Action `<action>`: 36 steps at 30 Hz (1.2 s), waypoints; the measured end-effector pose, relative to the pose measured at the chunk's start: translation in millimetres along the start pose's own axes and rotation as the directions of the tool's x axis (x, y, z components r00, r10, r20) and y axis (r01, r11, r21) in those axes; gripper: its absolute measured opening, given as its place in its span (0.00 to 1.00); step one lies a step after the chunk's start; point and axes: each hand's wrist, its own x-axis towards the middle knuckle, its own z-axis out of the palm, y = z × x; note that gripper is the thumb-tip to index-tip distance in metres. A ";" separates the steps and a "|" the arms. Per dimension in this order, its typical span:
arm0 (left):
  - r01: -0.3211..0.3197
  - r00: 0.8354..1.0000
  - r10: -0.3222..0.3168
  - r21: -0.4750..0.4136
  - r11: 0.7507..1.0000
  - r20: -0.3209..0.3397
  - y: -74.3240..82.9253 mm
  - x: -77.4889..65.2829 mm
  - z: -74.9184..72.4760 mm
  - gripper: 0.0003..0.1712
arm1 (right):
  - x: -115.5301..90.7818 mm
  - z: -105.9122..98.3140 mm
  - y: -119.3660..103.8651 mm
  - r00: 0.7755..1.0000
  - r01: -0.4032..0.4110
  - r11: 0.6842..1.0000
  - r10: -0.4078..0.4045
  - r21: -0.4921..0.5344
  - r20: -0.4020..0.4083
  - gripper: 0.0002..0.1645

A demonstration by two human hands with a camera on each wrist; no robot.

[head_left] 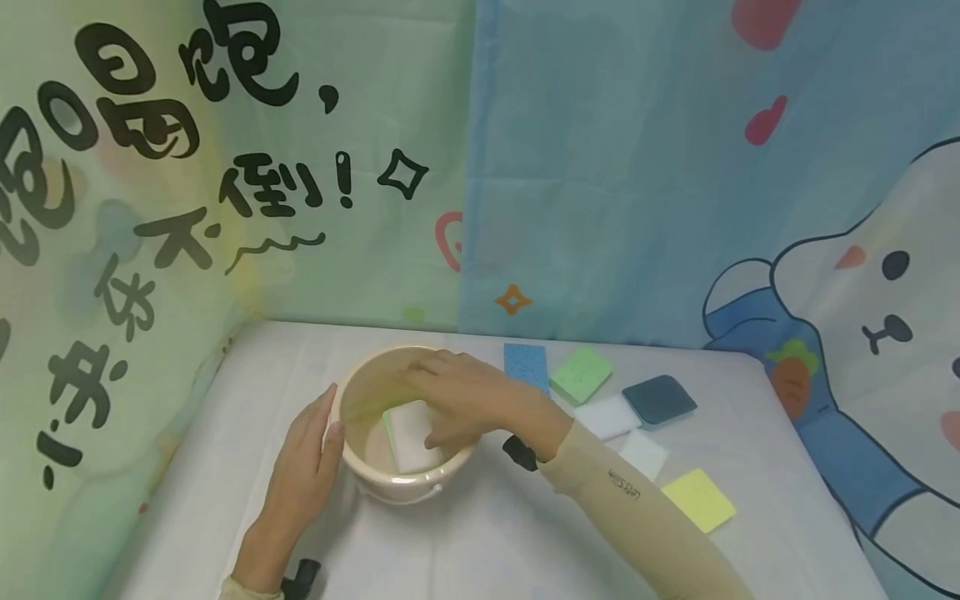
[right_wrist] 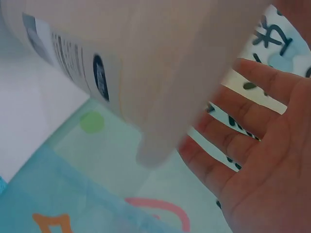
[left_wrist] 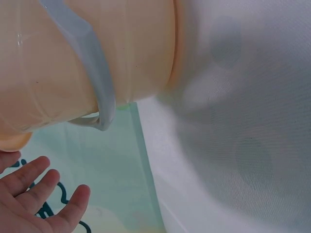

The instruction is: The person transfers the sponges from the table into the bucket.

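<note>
A cream bucket (head_left: 358,404) stands upright on the white-covered table. Inside it lies a white sponge or pad (head_left: 411,437) with a green edge. My left hand (head_left: 303,467) rests against the bucket's left side, thumb near the rim, fingers straight. In the left wrist view, the fingers of my left hand (left_wrist: 36,194) are spread close to the rim. Over the far rim reaches my right hand (head_left: 457,396), its thumb beside the white sponge. In the right wrist view my right hand (right_wrist: 257,131) has extended fingers; their tips are hidden behind the rim.
Right of the bucket lie a blue sponge (head_left: 527,365), a green one (head_left: 581,375), a dark teal one (head_left: 660,401), two white pieces (head_left: 606,417) and a yellow sponge (head_left: 699,500). A grey handle (left_wrist: 92,53) hangs on the bucket's side. Printed curtains (head_left: 600,208) stand behind.
</note>
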 end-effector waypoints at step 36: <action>0.020 1.000 -0.019 -0.061 0.998 0.021 3.4 -2.1 1.1 0.28 | -149.6 20.2 47.8 0.950 -0.115 0.993 0.120 0.036 -0.288 0.49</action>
